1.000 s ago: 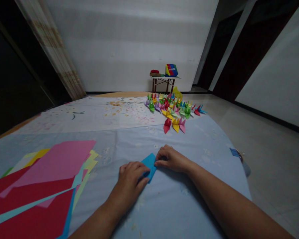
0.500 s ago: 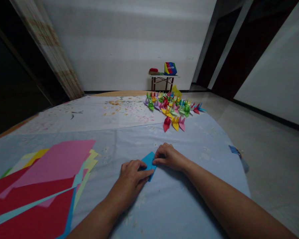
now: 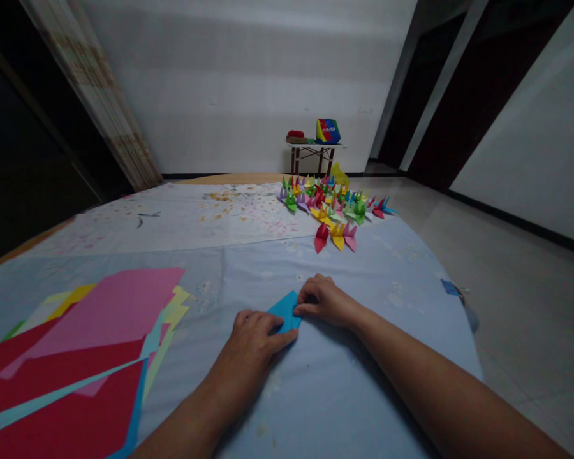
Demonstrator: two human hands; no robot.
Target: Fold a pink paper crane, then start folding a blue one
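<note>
A small folded sheet of blue origami paper (image 3: 285,308) lies on the pale blue tablecloth (image 3: 363,382) in front of me. My left hand (image 3: 258,333) rests over its left and near side, thumb and fingers pressing it to the cloth. At the right edge, my right hand (image 3: 323,301) pinches the paper between thumb and bent fingers. Parts of the folds are hidden under the fingers of both hands.
Stacked coloured paper sheets (image 3: 138,306) and a thin light-blue strip (image 3: 71,390) lie at left. Many folded paper cranes (image 3: 337,236) stand at the far right of the table. Beyond it is a small side table (image 3: 313,146) by the wall.
My left hand has shifted slightly left and down along the blue paper, showing more of its upper left edge. My right hand keeps its pinch in nearly the same place.
</note>
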